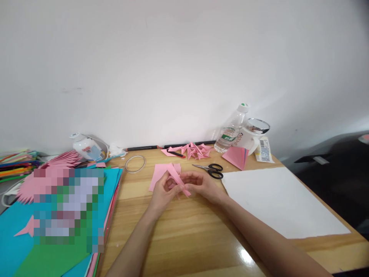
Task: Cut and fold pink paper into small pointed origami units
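Note:
Between my two hands is a folded strip of pink paper (179, 179), tilted down to the right just above the table. My left hand (165, 192) pinches it from the left, thumb and fingers closed on it. From the other side my right hand (201, 185) grips its lower right end, with the thumb in front. Flat pink paper pieces (157, 175) lie on the table behind my left hand. Scissors (213, 170) with black handles rest just beyond my right hand, their blades pointing left.
Folded pink paper pieces (197, 151) lie by the wall near a water bottle (230, 132) and a white mug (250, 138). A white sheet (282, 202) covers the right side. Blue and green paper (54, 261) is stacked at left. A ring (126, 164) lies left of my hands.

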The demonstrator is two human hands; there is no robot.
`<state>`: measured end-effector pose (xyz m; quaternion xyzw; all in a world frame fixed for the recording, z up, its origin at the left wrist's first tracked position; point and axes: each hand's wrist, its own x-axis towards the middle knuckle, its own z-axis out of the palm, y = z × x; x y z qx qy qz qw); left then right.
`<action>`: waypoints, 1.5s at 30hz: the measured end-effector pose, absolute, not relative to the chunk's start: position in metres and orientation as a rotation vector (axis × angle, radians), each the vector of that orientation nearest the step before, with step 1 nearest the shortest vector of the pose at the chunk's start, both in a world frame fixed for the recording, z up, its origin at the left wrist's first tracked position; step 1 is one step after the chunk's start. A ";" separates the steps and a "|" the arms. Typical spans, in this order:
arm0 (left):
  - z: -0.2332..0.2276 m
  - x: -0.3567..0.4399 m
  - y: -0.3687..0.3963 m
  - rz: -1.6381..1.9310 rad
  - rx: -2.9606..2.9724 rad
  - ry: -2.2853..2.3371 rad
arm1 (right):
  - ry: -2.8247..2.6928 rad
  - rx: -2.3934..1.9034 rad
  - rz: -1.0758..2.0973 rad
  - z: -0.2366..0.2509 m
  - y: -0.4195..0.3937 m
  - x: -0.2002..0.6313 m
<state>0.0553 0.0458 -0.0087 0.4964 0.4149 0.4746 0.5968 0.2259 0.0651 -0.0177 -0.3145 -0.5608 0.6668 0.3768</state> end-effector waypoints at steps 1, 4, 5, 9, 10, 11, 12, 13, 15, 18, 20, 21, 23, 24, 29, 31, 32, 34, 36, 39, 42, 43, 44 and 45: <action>-0.008 0.055 0.046 1.104 1.152 0.971 | -1.428 -0.813 1.692 -0.018 0.065 0.226; -0.008 0.055 0.044 1.109 1.161 0.997 | -1.447 -0.857 1.591 -0.017 0.066 0.225; -0.007 0.055 0.044 1.112 1.166 1.002 | -1.463 -0.881 1.555 -0.017 0.066 0.225; -0.007 0.054 0.043 1.153 1.190 1.030 | -1.502 -0.922 1.477 -0.017 0.065 0.224; -0.007 0.053 0.044 1.168 1.202 1.050 | -1.502 -0.905 1.482 -0.017 0.065 0.224; -0.008 0.053 0.044 1.186 1.222 1.076 | -1.502 -0.874 1.500 -0.017 0.064 0.224; -0.008 0.053 0.045 1.202 1.245 1.105 | -1.504 -0.837 1.530 -0.017 0.063 0.223; -0.008 0.053 0.045 1.216 1.267 1.136 | -1.506 -0.797 1.565 -0.017 0.063 0.223; -0.010 0.054 0.045 1.227 1.300 1.213 | -1.511 -0.724 1.637 -0.016 0.061 0.222; -0.012 0.057 0.045 1.191 1.325 1.344 | -1.524 -0.670 1.701 -0.013 0.059 0.220; -0.013 0.058 0.044 1.170 1.353 1.411 | -1.532 -0.678 1.698 -0.013 0.059 0.219; -0.013 0.059 0.044 1.174 1.368 1.423 | -1.535 -0.700 1.669 -0.014 0.060 0.219; -0.012 0.058 0.045 1.207 1.395 1.402 | -1.548 -0.781 1.571 -0.017 0.062 0.220; -0.011 0.058 0.045 1.227 1.398 1.374 | -1.552 -0.834 1.518 -0.019 0.063 0.221; -0.007 0.052 0.044 1.198 1.306 1.307 | -1.464 -1.028 1.456 -0.021 0.064 0.225; -0.009 0.050 0.044 1.147 1.248 1.295 | -1.413 -1.033 1.507 -0.019 0.064 0.225; -0.011 0.050 0.045 1.129 1.219 1.278 | -1.381 -1.022 1.543 -0.017 0.063 0.225; -0.014 0.048 0.045 1.117 1.188 1.213 | -1.303 -0.972 1.621 -0.017 0.063 0.225; -0.015 0.048 0.046 1.138 1.217 1.144 | -1.223 -0.916 1.679 -0.020 0.065 0.225; -0.014 0.047 0.047 1.185 1.326 1.094 | -1.144 -0.916 1.677 -0.027 0.069 0.226; -0.013 0.045 0.048 1.193 1.426 1.061 | -1.056 -0.961 1.660 -0.031 0.073 0.226; -0.014 0.045 0.048 1.191 1.459 1.052 | -1.028 -0.959 1.675 -0.031 0.073 0.226; -0.014 0.045 0.048 1.191 1.491 1.052 | -1.011 -0.943 1.694 -0.030 0.073 0.225; -0.015 0.044 0.048 1.190 1.525 1.058 | -1.012 -0.913 1.710 -0.029 0.073 0.225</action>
